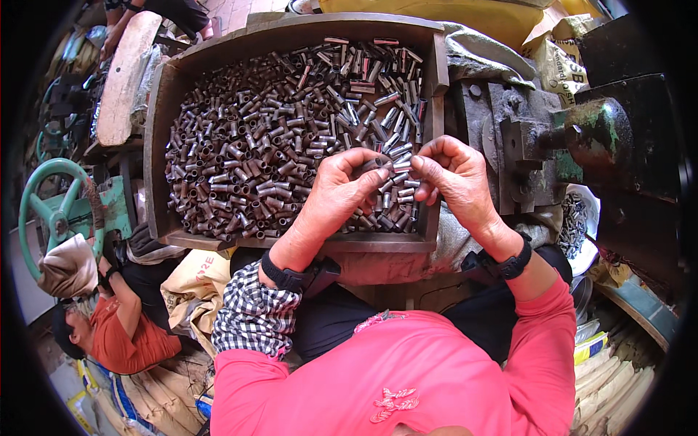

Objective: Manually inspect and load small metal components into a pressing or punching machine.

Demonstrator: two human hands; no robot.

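Observation:
My left hand [336, 190] is over the right half of a wooden tray [291, 245], thumb and forefinger pinched on what looks like a small dark metal tube [379, 164]. Facing it, my right hand [459, 182] is closed in a pinch; what its fingertips hold is too small to make out. A narrow gap separates the two hands. Short brown metal tubes [240, 160] lie heaped in the tray's left and middle. Shinier, longer tubes [396, 120] lie toward its right side, some directly under my fingertips.
A heavy machine with a worn green cylinder [598, 132] stands right of the tray. Below it is a white container of small metal parts [574, 221]. At left, a person in an orange shirt [134, 330] is near a green handwheel [58, 214]. Sacks [193, 287] surround the seat.

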